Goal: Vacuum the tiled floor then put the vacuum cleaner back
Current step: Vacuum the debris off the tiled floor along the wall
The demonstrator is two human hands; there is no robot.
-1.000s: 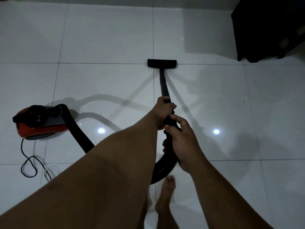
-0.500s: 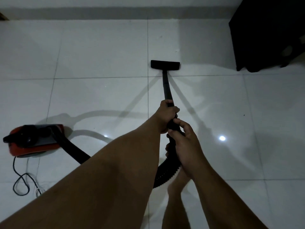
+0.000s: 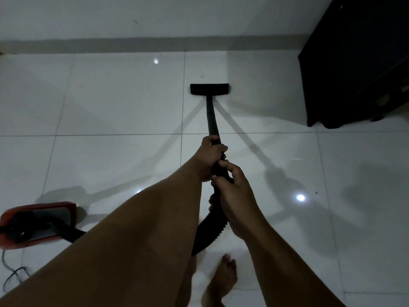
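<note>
Up by the far wall: floor head [image 3: 209, 92] has crept closer to the skirting since a second ago, so vacuuming's mid-stroke, not done
wand [image 3: 212, 120]: long axis runs straight away, head crosswise
left hand [image 3: 210, 158], right hand [image 3: 234, 193]: both wrapped round the wand
canister [image 3: 37, 224]: floor's left edge, trailing behind

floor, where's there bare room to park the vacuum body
Bare tiles lie left of the nozzle up to the wall, and right of the wand below the dark cabinet. Crowded bottom left: vacuum body, cord, hose, feet.
</note>
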